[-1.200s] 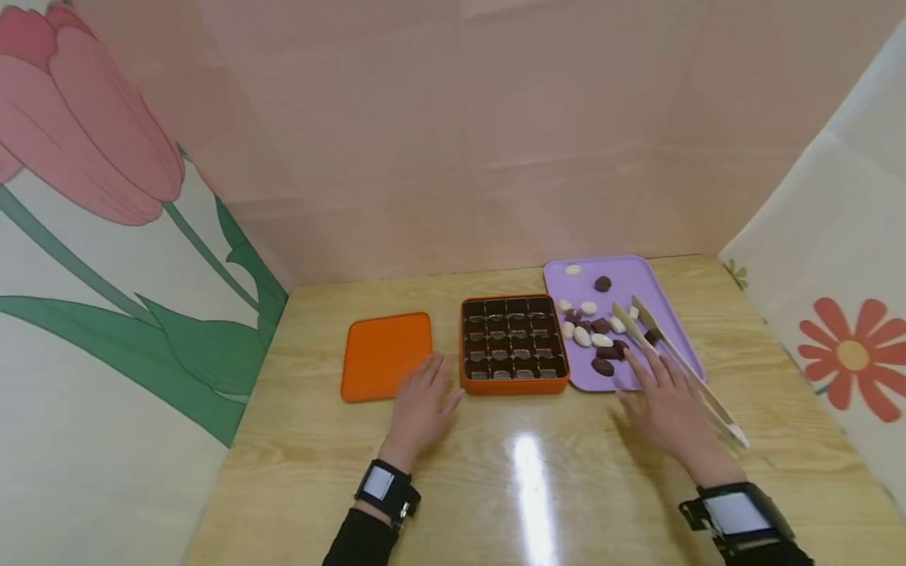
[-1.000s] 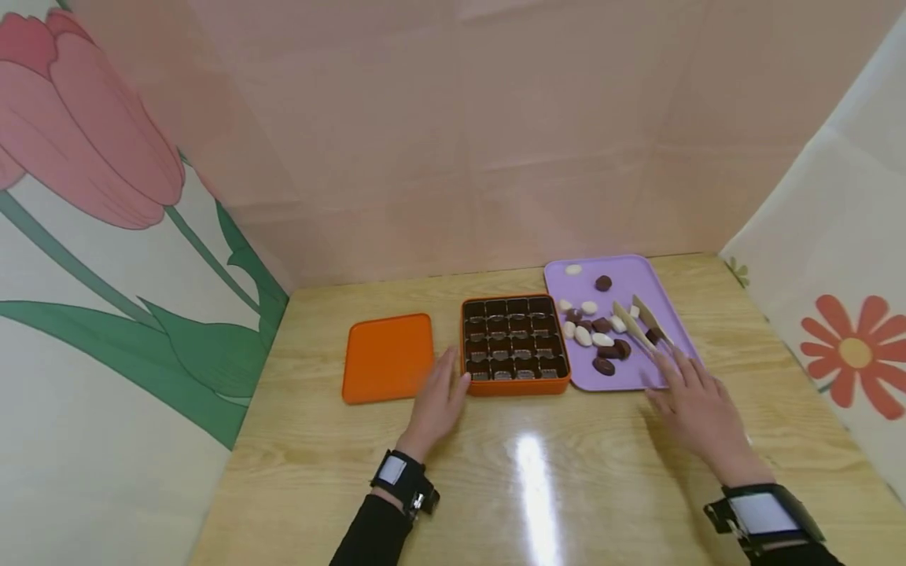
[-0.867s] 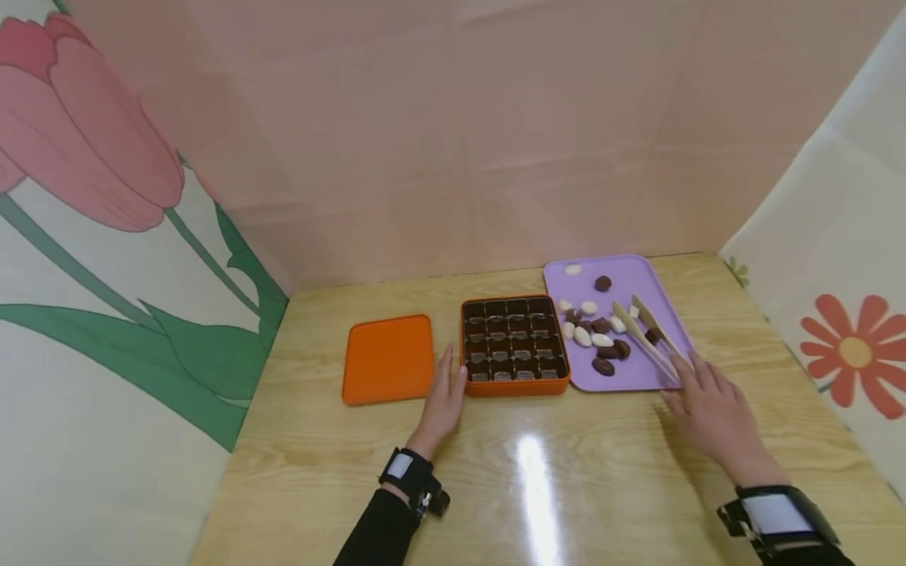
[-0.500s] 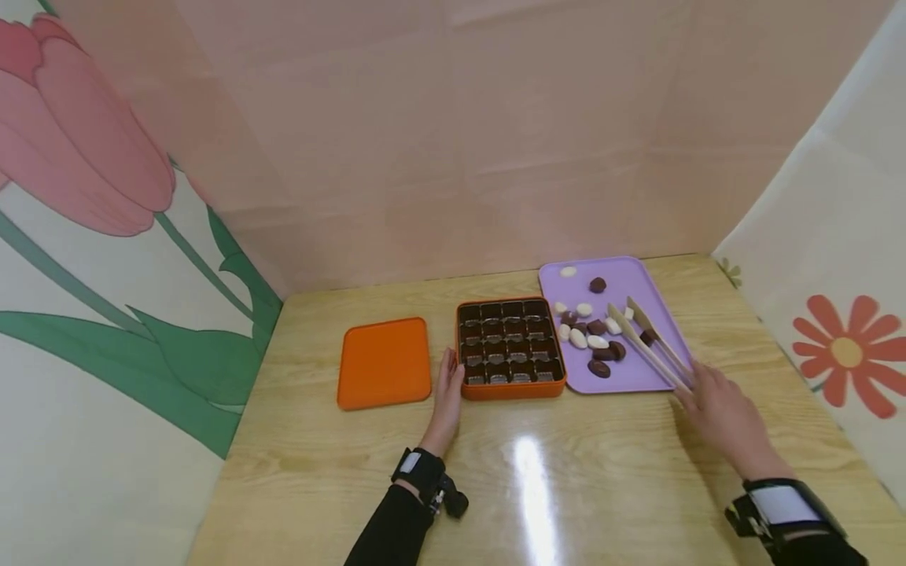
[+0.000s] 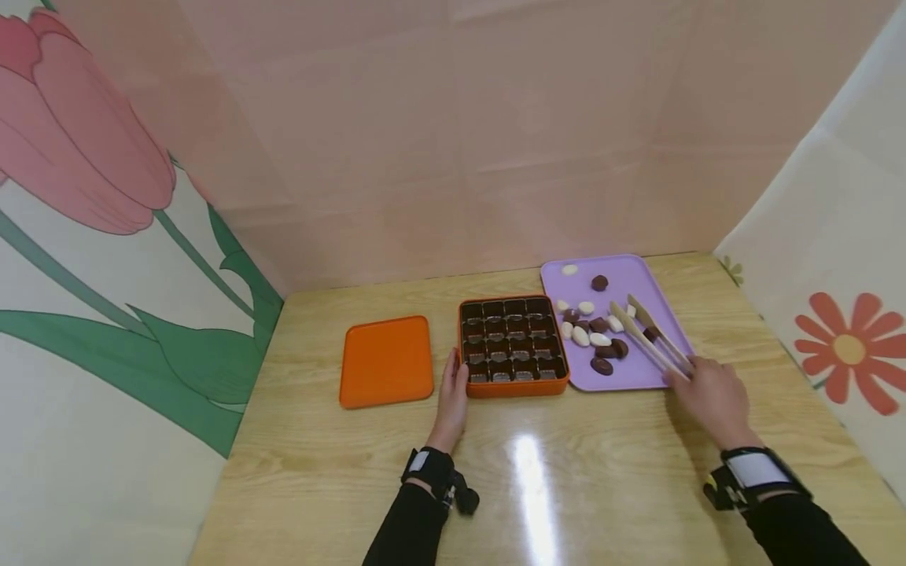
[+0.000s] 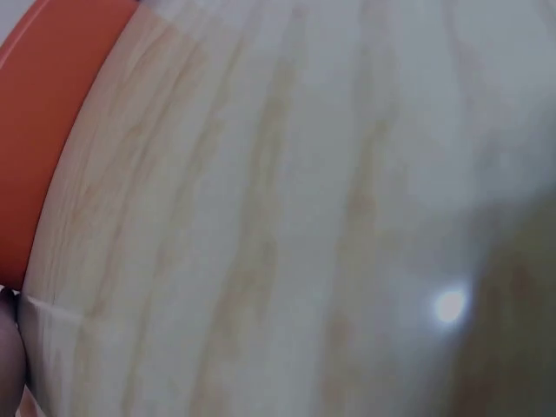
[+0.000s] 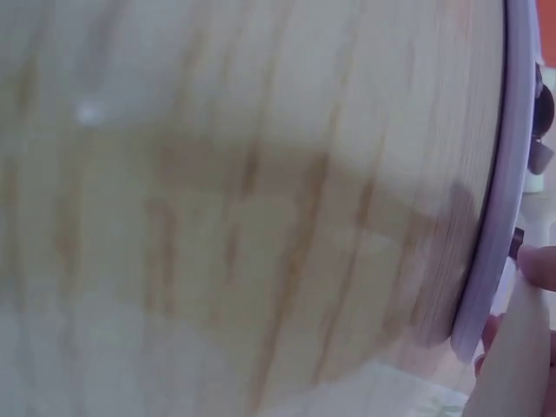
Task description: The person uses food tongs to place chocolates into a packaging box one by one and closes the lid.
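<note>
My right hand (image 5: 713, 399) grips the handle end of wooden tongs (image 5: 658, 347) at the front right of a purple tray (image 5: 654, 295). The tongs' two arms are spread over the tray; in the right wrist view the pale tongs (image 7: 519, 352) pass under a fingertip. Dark chocolates (image 5: 602, 366) and white chocolates (image 5: 580, 336) lie loose on the tray, mostly in its left half. With fingers straight, my left hand (image 5: 451, 405) rests against the left front corner of an orange box (image 5: 517, 388). A dark brown divided insert (image 5: 511, 338) fills the box, its compartments bare.
Left of the box lies a flat orange lid (image 5: 386, 362). All stand on a wood-grain table (image 5: 318, 487), with a pink cloth (image 5: 453, 157) behind and printed cloths at both sides. The tray's left edge is close beside the box.
My right hand has moved back and right from over the tray to the tongs' handle and closed round it. My left hand has moved right, from the lid to the box's corner.
</note>
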Motion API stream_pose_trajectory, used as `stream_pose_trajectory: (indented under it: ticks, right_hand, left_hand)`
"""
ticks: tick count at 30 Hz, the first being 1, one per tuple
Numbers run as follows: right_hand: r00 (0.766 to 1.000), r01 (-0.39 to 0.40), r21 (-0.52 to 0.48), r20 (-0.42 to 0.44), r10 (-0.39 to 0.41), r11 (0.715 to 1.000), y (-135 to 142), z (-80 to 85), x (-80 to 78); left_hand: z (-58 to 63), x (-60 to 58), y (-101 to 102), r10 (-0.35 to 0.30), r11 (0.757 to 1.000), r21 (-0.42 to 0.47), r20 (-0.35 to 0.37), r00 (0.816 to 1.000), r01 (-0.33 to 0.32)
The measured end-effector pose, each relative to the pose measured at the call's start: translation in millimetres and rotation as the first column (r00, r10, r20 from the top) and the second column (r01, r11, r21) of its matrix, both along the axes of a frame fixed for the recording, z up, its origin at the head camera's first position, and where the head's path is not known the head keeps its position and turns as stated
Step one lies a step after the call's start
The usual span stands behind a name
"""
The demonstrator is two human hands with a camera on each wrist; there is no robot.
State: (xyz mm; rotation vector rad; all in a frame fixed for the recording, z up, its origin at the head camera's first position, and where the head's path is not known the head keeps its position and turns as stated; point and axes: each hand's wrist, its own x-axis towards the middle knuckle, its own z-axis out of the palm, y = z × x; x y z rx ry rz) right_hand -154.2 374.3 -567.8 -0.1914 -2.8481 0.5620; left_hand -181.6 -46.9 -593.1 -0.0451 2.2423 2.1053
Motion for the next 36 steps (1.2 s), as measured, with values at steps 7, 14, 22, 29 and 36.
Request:
stream_pose_trajectory:
  ticks: [7,14,22,29,36]
  right_hand:
    - [0.994,0.049,-0.057,0.101,-0.043,0.997,5,15.5,14.2]
    - [0.992,0.022,-0.034,0.124,-0.017,0.999,21,31.2,46.9]
    - [0.976,0.019,0.011,0.217,-0.021,1.0,28,26.8,66.2]
    - [0.976,0.018,0.03,0.217,-0.024,0.999,26,22.5,69.4]
    - [0.981,0.035,0.048,0.187,-0.043,0.998,15,30.7,68.1]
  left_hand:
    - [0.6,-0.8,-3,-0.003,1.0,0.015,0.014,1.0,0.003]
    - [-3.5,3.4,4,0.123,0.991,-0.052,-0.031,0.992,-0.124]
    - [-4.5,4.4,12,0.172,0.98,-0.091,-0.065,0.983,-0.178]
    - [-4.1,3.5,11,0.162,0.983,-0.08,-0.046,0.986,-0.166]
    - [-5.8,2.5,11,0.158,0.985,-0.063,-0.051,0.986,-0.161]
